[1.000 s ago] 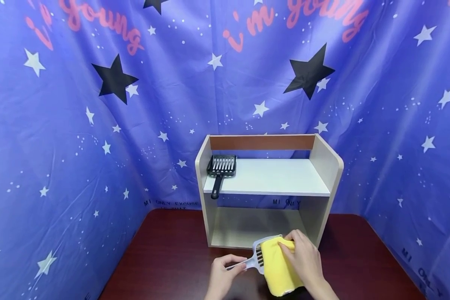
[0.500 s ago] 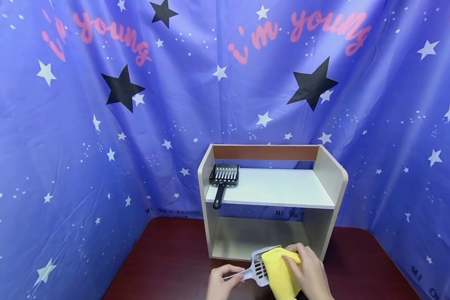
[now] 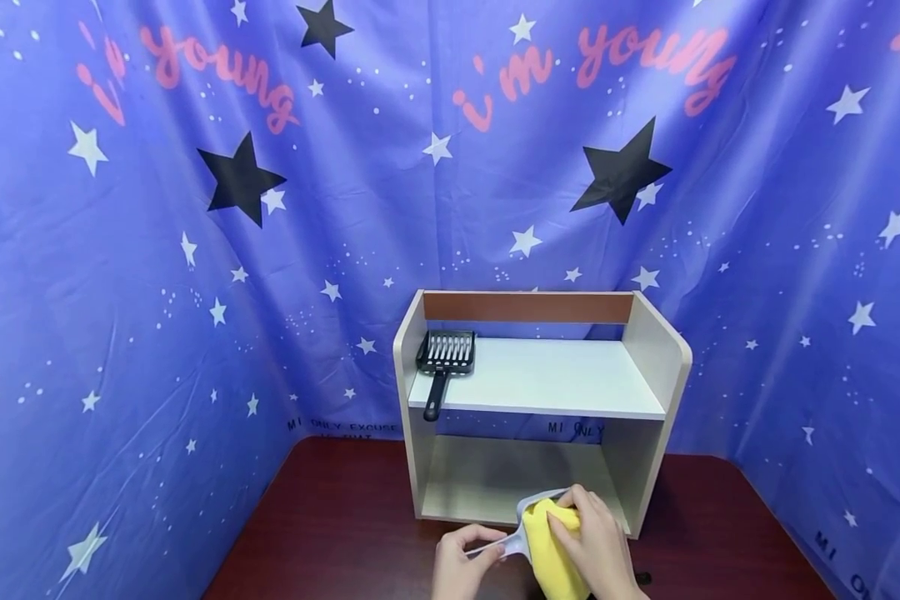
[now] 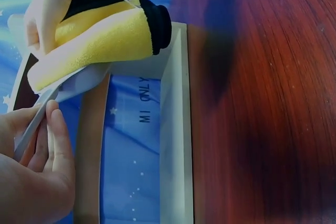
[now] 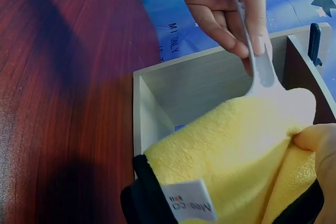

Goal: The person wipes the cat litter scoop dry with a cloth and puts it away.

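A pale grey litter scoop [image 3: 516,545] with a slotted head is held by its handle in my left hand [image 3: 465,565], between thumb and fingers. My right hand [image 3: 598,546] pinches a yellow cloth [image 3: 553,560] against the scoop's head, which it mostly covers. Black edging and a white label [image 5: 190,200] show on the cloth in the right wrist view. In the left wrist view the cloth [image 4: 113,40] hangs over the scoop's head, and the thin handle [image 4: 35,127] runs between my left fingers.
Behind the hands, a two-level shelf unit [image 3: 547,375] stands on the dark red wooden table [image 3: 322,517]. A black slotted scoop [image 3: 447,354] lies at the left of its upper board, handle over the front edge. A blue star-patterned curtain [image 3: 330,208] surrounds the table.
The cloth has moved left over the scoop's head and now hides the slots that showed half a second ago. My left hand has shifted slightly right, my right hand slightly left.
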Motion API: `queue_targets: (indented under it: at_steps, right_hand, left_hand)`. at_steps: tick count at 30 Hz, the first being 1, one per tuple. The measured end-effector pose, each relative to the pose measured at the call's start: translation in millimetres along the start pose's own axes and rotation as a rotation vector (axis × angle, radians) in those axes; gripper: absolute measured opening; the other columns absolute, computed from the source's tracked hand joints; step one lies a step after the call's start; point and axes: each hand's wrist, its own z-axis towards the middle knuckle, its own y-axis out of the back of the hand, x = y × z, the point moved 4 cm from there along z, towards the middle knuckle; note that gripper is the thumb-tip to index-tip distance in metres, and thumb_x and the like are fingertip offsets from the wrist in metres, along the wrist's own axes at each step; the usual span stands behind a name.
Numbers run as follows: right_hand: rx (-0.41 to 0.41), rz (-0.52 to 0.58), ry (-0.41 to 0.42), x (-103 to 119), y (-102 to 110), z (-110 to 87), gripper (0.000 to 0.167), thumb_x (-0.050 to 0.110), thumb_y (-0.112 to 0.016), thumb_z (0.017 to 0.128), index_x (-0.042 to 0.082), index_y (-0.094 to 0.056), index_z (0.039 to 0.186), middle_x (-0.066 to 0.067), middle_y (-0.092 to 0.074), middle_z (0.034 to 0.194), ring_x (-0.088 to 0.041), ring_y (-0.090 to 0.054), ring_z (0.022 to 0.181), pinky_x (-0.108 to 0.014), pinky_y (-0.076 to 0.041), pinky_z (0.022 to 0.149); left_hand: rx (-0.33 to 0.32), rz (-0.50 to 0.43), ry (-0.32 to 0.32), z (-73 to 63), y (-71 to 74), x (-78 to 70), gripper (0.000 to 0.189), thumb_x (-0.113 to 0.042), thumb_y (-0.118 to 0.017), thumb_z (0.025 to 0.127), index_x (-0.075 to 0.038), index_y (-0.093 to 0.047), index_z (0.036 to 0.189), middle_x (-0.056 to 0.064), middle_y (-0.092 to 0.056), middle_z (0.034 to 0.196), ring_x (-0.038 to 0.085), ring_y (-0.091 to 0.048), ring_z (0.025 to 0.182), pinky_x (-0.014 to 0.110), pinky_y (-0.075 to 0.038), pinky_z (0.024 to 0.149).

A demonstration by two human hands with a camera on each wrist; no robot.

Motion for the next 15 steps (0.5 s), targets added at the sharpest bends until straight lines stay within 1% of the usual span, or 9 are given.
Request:
queue_targets:
  at_steps: [5,9,11,15]
  right_hand:
    - [0.000,-0.037,-0.050,-2.9,-3.9,-0.3,0.037,0.009,-0.086,0.063,0.022,-0.054,0.076,0.012,-0.054,0.071,-0.002,-0.046,0.065,-0.025,-0.038,0.052]
    - [-0.006,-0.059,-0.055,-7.4,-6.2,-3.4,0.038,0.008,-0.086,0.061,0.022,-0.053,0.074,0.011,-0.054,0.070,-0.005,-0.045,0.063,-0.026,-0.036,0.051]
    - [-0.012,-0.067,-0.052,-8.1,-7.4,-3.7,0.038,0.009,-0.086,0.061,0.021,-0.053,0.075,0.009,-0.055,0.069,-0.007,-0.046,0.063,-0.027,-0.037,0.051]
    - [0.008,-0.088,-0.062,-6.3,-10.2,-1.0,0.038,0.010,-0.086,0.061,0.020,-0.053,0.076,0.008,-0.055,0.069,-0.009,-0.048,0.063,-0.029,-0.038,0.051]
  left_hand:
    - [-0.023,0.011,-0.007,1.0,-8.0,-2.1,0.012,0.002,-0.075,0.080,0.003,-0.076,0.091,0.018,-0.076,0.088,0.005,-0.069,0.068,0.020,-0.060,0.065]
    - [-0.031,0.027,-0.029,0.3,-13.3,-1.1,0.011,0.002,-0.076,0.079,0.002,-0.077,0.090,0.017,-0.076,0.084,0.007,-0.070,0.067,0.016,-0.058,0.063]
    - [-0.035,0.031,-0.045,-0.4,-13.1,-1.7,0.011,0.002,-0.076,0.079,0.003,-0.077,0.089,0.016,-0.076,0.083,0.007,-0.070,0.067,0.015,-0.058,0.062]
    - [-0.049,0.039,-0.053,-1.0,-9.2,-2.8,0.011,0.001,-0.077,0.078,0.002,-0.077,0.089,0.013,-0.077,0.083,0.005,-0.070,0.067,0.015,-0.058,0.062]
